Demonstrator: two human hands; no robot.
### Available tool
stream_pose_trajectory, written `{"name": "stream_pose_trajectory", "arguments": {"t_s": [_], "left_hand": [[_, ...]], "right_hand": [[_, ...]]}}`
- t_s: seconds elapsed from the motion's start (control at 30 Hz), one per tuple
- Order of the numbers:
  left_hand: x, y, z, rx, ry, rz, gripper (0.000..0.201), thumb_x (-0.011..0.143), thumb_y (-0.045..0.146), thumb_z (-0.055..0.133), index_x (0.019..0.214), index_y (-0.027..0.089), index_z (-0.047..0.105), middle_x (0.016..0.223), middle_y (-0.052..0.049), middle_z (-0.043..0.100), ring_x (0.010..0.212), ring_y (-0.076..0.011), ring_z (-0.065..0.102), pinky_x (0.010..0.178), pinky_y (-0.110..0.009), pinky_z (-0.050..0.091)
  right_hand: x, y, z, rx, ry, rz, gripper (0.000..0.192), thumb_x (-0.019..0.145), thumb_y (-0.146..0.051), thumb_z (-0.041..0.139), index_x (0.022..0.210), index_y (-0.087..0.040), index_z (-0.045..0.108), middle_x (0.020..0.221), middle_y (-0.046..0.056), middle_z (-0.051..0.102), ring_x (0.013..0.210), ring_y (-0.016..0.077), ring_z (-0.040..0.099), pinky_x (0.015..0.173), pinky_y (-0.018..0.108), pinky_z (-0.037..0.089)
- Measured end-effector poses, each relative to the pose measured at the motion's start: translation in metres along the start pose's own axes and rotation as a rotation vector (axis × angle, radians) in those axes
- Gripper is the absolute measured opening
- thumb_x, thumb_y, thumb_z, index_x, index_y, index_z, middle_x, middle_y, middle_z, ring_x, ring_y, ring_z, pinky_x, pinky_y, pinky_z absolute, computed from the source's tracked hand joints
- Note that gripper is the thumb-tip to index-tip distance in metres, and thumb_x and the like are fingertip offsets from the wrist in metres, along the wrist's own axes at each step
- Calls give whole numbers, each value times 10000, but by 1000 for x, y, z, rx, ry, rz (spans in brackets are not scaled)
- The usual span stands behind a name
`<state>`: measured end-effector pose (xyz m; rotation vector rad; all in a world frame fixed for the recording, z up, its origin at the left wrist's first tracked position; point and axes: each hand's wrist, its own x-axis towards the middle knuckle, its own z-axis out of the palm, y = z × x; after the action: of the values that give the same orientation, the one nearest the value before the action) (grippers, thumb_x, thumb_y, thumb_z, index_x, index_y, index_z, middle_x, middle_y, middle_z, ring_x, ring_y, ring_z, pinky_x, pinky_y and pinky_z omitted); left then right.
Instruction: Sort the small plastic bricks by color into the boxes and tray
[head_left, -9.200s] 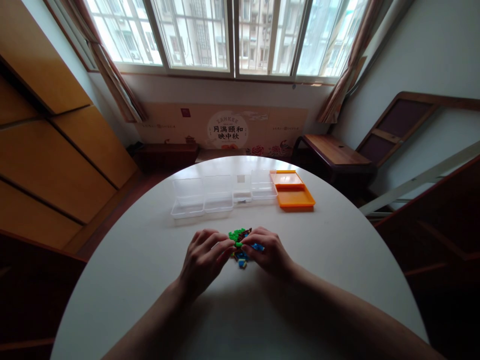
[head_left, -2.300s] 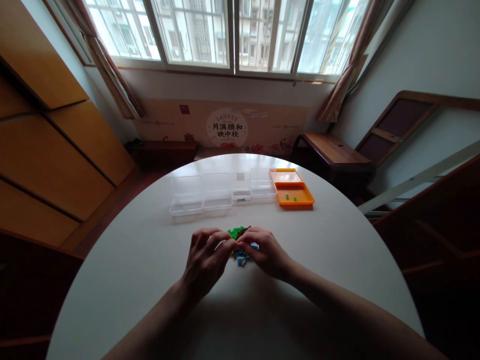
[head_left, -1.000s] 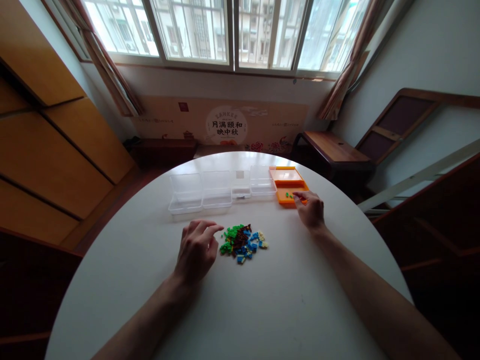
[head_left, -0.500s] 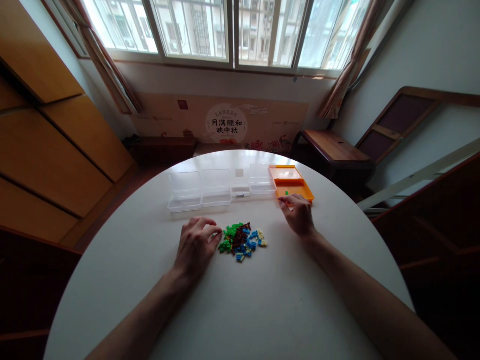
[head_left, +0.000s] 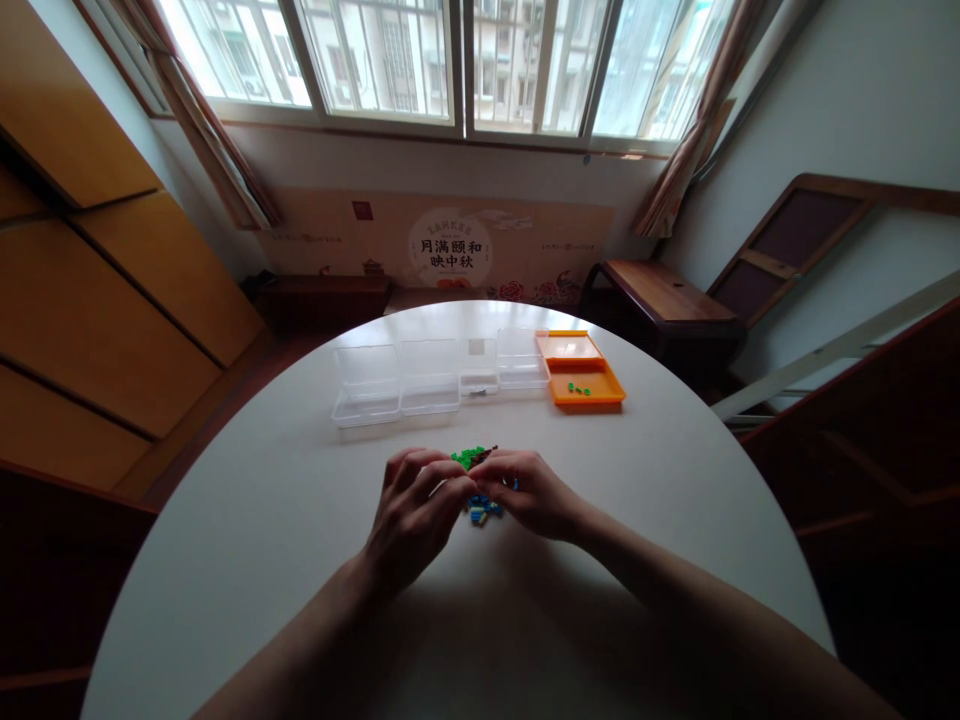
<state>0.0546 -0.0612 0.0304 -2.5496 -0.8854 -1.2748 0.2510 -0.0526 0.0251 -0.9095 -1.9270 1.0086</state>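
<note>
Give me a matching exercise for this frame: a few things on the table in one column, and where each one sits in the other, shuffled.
Things:
1. pile of small bricks
2. orange tray
3. clear boxes
4. green pieces

Places:
A. in a row left of the orange tray
B. under the fingertips of the left hand and the right hand
C. lying inside the orange tray
D. right end of the row of containers

Pairs: 1-B, 2-D, 3-A, 4-C

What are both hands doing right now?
Left hand: fingers curled at the brick pile; grip cannot be told.
Right hand: the same, grip cannot be told.
</note>
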Motion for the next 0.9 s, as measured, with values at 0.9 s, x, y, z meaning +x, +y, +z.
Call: {"name": "stream_pose_trajectory", "arguments": {"t_s": [0.9], "left_hand": [[-8, -9, 4, 69, 6, -77, 69, 806, 209, 700, 800, 232, 636, 813, 4, 674, 873, -179, 587, 831, -351, 405]], "right_hand": [[10, 41, -52, -290, 422, 21, 113, 783, -276, 670, 807, -175, 714, 704, 28, 677, 607, 132, 560, 629, 269, 487]]}}
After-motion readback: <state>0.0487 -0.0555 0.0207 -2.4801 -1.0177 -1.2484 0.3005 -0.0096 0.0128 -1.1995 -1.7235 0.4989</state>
